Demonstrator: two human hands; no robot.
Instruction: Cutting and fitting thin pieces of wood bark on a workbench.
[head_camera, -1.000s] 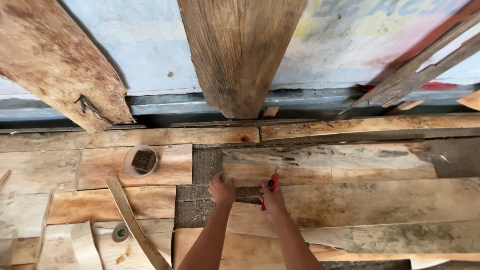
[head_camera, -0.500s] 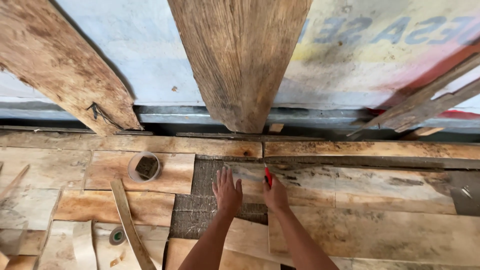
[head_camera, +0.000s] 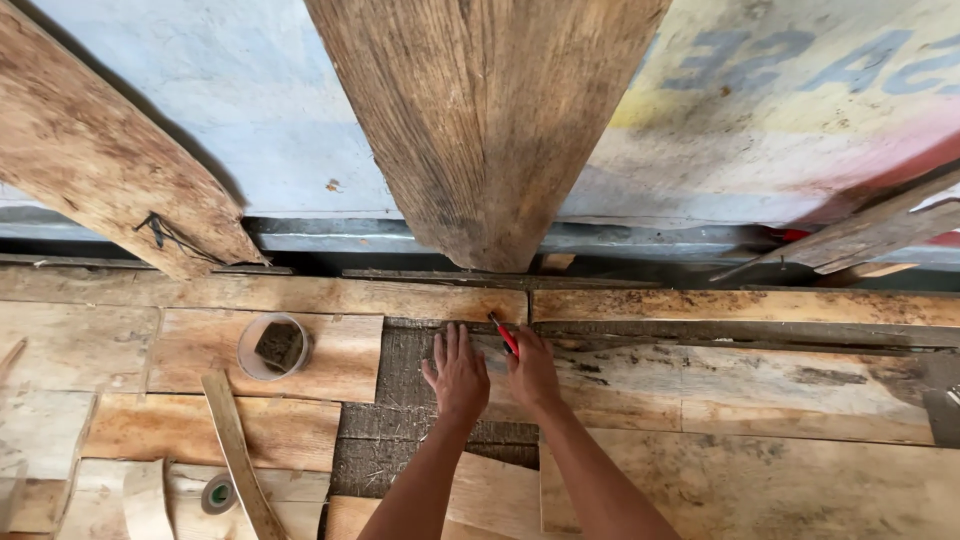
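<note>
The pencil (head_camera: 503, 334) in the right hand (head_camera: 533, 372) is red. The floor planks (head_camera: 760, 400) are pale tan with dark grey stains and streaked grain. The wide post (head_camera: 480, 120) is weathered brown. The wall sheet (head_camera: 300, 130) is pale blue, with yellow and red patches. The round cup (head_camera: 273, 347) is clear, its contents dark.

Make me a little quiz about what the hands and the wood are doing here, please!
1. True or false: the left hand lies flat on the boards.
2. What colour is the tool in the right hand?
3. The clear cup sits: A) left of the hands, B) right of them, C) between them.

Key: 1 true; 2 red; 3 A.
</note>
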